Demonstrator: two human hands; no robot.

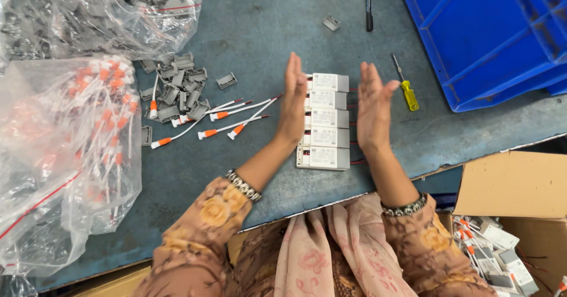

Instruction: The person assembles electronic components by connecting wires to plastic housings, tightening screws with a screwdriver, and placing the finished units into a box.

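White driver boxes [326, 120] lie in a neat column at mid-frame on the tabletop [266, 13], squared up between the flat, open left hand [293, 102] and right hand [373, 105] pressing their ends.

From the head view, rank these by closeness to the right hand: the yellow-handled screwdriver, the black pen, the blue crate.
From the right hand:
1. Yellow-handled screwdriver, just to its right on the table.
2. Blue crate, farther right, at the table's upper corner.
3. Black pen, straight ahead near the far edge, though close to the crate's near corner in distance.
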